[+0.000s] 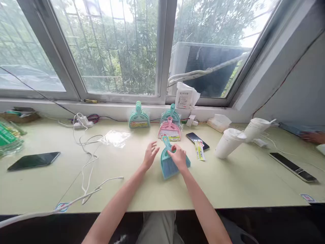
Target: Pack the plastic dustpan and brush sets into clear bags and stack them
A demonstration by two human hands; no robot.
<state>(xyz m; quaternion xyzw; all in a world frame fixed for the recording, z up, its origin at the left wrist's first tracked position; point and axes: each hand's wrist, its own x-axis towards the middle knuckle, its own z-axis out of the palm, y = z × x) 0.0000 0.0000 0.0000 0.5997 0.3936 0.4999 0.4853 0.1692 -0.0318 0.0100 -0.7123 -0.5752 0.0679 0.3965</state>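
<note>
A teal brush and dustpan set (169,167) is tilted on the table in front of me, its handle pointing away. My right hand (178,156) grips it near the upper right part, thumb and fingers closed on it. To its left, my left hand (150,155) hovers with fingers apart, holding nothing. Just behind the set stands a pink brush and dustpan set (169,130) in clear wrapping, with wrapped teal sets (173,114) behind it. More wrapped teal sets (138,117) stand further left. Yellow label cards (200,151) lie to the right, partly over a phone (194,137).
White cups (228,144) stand at the right. A clear plastic bag (115,138) and white cables (87,162) lie left on the table (142,193). Phones lie at far left (34,160) and right (291,166). Another person's hand (313,136) shows at the right edge.
</note>
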